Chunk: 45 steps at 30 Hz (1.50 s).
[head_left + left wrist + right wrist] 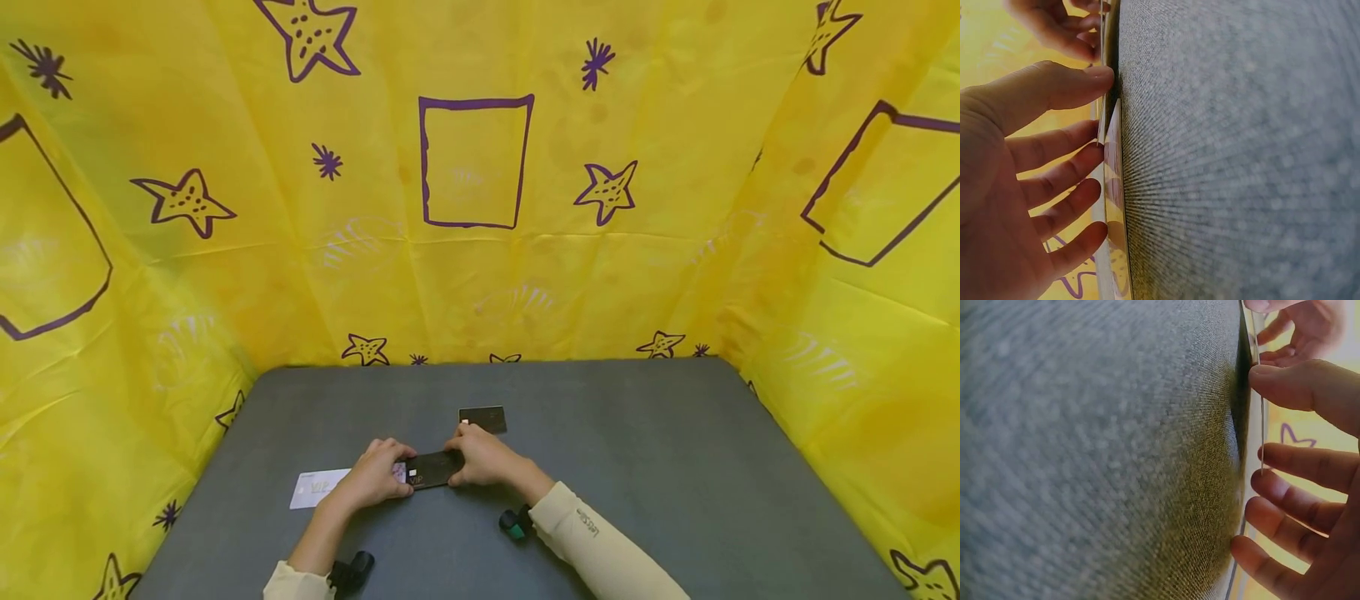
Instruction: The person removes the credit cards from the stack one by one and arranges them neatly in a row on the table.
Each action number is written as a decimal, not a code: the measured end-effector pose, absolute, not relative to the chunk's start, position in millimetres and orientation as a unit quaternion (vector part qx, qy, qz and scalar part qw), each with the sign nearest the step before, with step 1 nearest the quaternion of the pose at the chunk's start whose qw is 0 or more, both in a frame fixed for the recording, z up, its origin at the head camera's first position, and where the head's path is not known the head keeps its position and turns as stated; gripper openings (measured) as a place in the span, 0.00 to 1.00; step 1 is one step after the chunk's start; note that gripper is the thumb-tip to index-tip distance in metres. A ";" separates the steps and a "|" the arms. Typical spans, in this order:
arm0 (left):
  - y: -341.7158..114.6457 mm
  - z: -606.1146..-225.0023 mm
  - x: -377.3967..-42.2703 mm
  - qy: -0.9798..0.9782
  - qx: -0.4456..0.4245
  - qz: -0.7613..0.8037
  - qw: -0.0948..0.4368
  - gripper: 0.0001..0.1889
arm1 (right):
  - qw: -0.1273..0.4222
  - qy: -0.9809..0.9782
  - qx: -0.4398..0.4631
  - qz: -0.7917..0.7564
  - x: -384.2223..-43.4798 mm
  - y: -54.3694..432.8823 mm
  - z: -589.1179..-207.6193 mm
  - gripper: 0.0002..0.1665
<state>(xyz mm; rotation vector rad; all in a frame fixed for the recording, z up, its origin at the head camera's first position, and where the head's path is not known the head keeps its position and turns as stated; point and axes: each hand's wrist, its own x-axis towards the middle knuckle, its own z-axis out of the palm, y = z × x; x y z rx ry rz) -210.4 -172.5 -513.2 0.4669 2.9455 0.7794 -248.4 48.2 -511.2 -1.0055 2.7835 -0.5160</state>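
A black card with "VIP" lettering [431, 472] is held level between both hands, just over the grey table. My left hand [375, 473] pinches its left end between thumb and fingers. At its right end my right hand [482, 457] pinches it the same way, the card's thin edge [1262, 419] showing between thumb and index finger in the right wrist view. A white "VIP" card [318, 488] lies left of the left hand, partly hidden by it. A pale patterned piece [400, 472] shows between the left fingers; whether it is a separate card I cannot tell.
Another dark card [484, 418] lies on the grey table [637, 467] just beyond the right hand. Yellow cloth walls [480, 283] with purple drawings stand along the table's back and sides. A black wrist camera [514, 523] hangs by the right wrist.
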 end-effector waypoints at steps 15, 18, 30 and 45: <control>-171.2 -510.6 -211.2 0.956 0.177 0.233 0.033 0.26 | 0.048 0.930 -0.333 -0.148 -243.0 48.0 -513.1 0.30; -171.5 -510.3 -210.9 0.956 0.177 0.233 0.037 0.26 | 0.041 0.930 -0.336 -0.145 -243.0 47.8 -514.0 0.30; -170.2 -513.5 -209.7 0.953 0.161 0.252 0.043 0.24 | 0.041 0.930 -0.343 -0.128 -241.2 47.8 -515.2 0.28; -170.2 -506.1 -207.6 0.954 0.159 0.251 0.049 0.25 | 0.032 0.932 -0.336 -0.128 -241.5 45.3 -516.3 0.30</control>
